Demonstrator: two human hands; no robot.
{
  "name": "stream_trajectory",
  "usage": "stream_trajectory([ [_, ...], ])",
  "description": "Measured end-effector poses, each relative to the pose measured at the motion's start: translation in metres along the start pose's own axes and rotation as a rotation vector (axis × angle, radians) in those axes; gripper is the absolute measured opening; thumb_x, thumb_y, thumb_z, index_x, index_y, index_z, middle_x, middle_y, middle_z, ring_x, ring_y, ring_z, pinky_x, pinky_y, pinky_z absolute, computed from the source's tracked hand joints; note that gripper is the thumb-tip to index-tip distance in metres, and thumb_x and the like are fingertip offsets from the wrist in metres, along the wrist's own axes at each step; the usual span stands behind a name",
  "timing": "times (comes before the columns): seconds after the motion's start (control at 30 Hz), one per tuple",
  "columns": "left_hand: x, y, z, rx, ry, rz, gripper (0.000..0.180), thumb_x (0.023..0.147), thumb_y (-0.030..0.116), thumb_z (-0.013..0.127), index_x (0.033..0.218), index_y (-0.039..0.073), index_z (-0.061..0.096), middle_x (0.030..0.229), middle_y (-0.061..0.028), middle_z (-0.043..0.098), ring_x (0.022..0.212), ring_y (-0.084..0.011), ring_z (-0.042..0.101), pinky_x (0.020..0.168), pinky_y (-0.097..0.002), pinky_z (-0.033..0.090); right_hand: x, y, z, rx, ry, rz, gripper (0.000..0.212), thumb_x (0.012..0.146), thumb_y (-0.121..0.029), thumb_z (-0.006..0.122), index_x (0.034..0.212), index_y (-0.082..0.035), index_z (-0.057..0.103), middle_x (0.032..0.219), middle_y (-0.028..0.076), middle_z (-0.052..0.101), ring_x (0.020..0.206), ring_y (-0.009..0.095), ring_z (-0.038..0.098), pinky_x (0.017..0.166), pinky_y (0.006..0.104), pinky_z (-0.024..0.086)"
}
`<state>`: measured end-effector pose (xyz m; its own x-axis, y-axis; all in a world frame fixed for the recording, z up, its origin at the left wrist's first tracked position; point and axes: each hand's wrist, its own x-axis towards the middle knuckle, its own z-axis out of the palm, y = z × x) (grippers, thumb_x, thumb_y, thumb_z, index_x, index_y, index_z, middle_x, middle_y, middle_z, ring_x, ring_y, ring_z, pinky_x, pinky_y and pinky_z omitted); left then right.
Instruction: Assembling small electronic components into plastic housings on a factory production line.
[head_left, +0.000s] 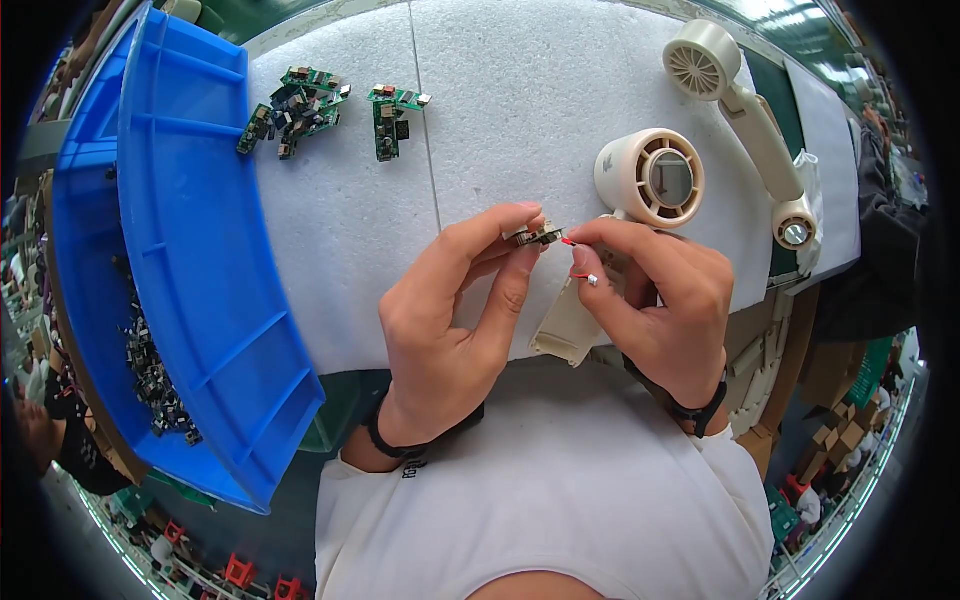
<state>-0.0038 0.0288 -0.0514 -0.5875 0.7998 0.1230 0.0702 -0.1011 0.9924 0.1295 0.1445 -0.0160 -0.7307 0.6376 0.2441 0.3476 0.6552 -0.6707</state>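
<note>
My left hand pinches a small circuit board between thumb and fingertips, above the white foam sheet. Close by, my right hand is closed on a thin red and black wire, its end against the edge of the board. A small white plug on a red wire sticks out by the right thumb. Beneath the right hand lies a cream handheld fan with a round head. Its handle shell reaches toward me, partly covered by the hand.
Several green circuit boards lie in a pile at the far left, with more boards beside them. A blue bin stands at the left, small dark parts inside. Another cream fan rests at the right on the foam sheet.
</note>
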Motion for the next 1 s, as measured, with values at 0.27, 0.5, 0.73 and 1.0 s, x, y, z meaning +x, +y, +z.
stream_trajectory([
  [0.27, 0.002, 0.002, 0.000, 0.010, -0.029, 0.012, 0.026, 0.093, -0.008, 0.063, 0.118, -0.004, 0.063, 0.112, -0.0145, 0.069, 0.100, -0.0208, 0.071, 0.088, -0.0307, 0.058, 0.000, 0.001, 0.003, -0.068, 0.032, -0.017, 0.013, 0.077, -0.004, 0.078, 0.089, -0.006, 0.073, 0.057, -0.002, 0.052, 0.043, 0.005, 0.039, 0.044, 0.0249, 0.029],
  [0.5, 0.002, -0.001, -0.003, -0.008, -0.043, 0.008, 0.025, 0.090, -0.010, 0.065, 0.115, -0.004, 0.066, 0.111, -0.0142, 0.067, 0.098, -0.0204, 0.071, 0.085, -0.0294, 0.059, 0.000, 0.002, -0.004, 0.024, -0.017, 0.003, 0.011, 0.078, -0.005, 0.078, 0.087, -0.005, 0.072, 0.057, -0.003, 0.054, 0.043, 0.004, 0.039, 0.043, 0.0239, 0.028],
  [0.73, 0.004, 0.002, -0.010, -0.157, -0.120, -0.043, 0.033, 0.090, -0.011, 0.065, 0.120, -0.001, 0.068, 0.109, -0.0121, 0.068, 0.095, -0.0183, 0.071, 0.083, -0.0280, 0.059, -0.002, 0.001, -0.004, 0.152, -0.054, 0.026, 0.010, 0.081, -0.009, 0.079, 0.087, -0.006, 0.072, 0.059, -0.002, 0.058, 0.042, 0.006, 0.045, 0.042, 0.0240, 0.033],
  [1.0, 0.004, 0.001, -0.015, -0.068, -0.177, 0.015, 0.036, 0.088, -0.014, 0.064, 0.119, 0.002, 0.072, 0.112, -0.0125, 0.067, 0.096, -0.0172, 0.070, 0.083, -0.0273, 0.059, -0.001, 0.000, -0.006, 0.180, -0.060, 0.028, 0.010, 0.081, -0.007, 0.079, 0.088, -0.006, 0.072, 0.058, -0.002, 0.058, 0.042, 0.006, 0.045, 0.042, 0.0238, 0.032],
])
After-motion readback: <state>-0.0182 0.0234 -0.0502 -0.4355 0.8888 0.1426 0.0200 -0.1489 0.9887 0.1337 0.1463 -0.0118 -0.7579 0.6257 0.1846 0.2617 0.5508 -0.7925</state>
